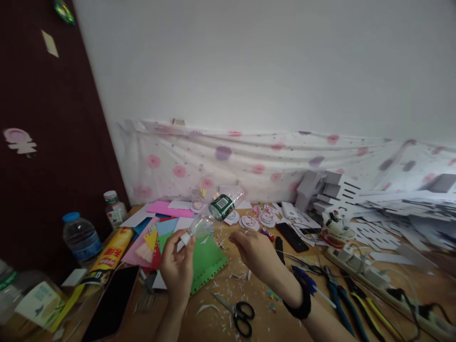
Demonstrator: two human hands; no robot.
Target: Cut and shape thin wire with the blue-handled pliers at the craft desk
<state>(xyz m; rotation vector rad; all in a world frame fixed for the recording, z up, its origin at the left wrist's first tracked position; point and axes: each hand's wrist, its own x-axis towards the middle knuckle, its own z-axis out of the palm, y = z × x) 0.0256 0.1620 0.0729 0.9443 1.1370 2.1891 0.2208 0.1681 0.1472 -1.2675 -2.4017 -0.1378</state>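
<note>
Left fingers (183, 240) pinch the white cap end of a clear plastic bottle (213, 214), thumb on one side, the others wrapped behind. The bottle is held in the air, tilted, neck low toward the person, base up and away, green label near the far end. It hangs above the middle of the surface (256, 313), over a green sheet (206, 263).

Right hand (254, 249) sits just beside the bottle, apart from it, fingers half curled and holding nothing; palm down, a ring visible, dark band at the wrist.

Judgement: the pinch at the cap is a narrow hold for a tilted bottle; a second grip on the body near the label would steady it, and light pressure would keep the thin wall from buckling.

Left forearm rises from the near edge, wrist bent back, palm toward the person. Right forearm enters from the near right corner, angled inward.

Outward: black-handled scissors (237, 313) near the near edge amid paper scraps; coloured card toward the left; a black phone (292, 236) and pliers (338, 292) to the right.
</note>
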